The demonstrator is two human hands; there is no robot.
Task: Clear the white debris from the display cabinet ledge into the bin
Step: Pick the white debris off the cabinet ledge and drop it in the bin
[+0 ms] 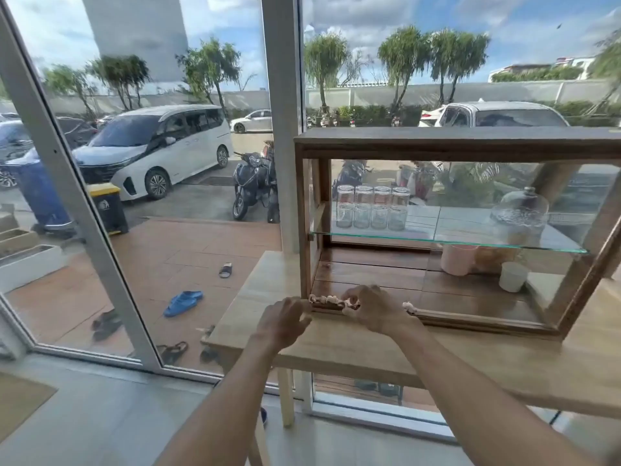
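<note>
A wooden display cabinet [463, 139] with glass sides stands on a light wood table [353, 348]. Small white debris pieces [324, 300] lie in a row along its front ledge [477, 321], with one more bit [408, 306] further right. My right hand [376, 312] rests on the ledge, fingers curled over the debris at the left end of it; whether it grips any I cannot tell. My left hand [282, 322] hovers just left of the cabinet's corner, fingers loosely bent and apart, holding nothing. No bin for the debris shows indoors.
Inside the cabinet, several glass jars [371, 208] and a glass dome [519, 213] stand on a glass shelf [437, 237]; a pink container [457, 260] and white cup [512, 276] sit below. A glass window wall [141, 196] lies left, with sandals and bins outside.
</note>
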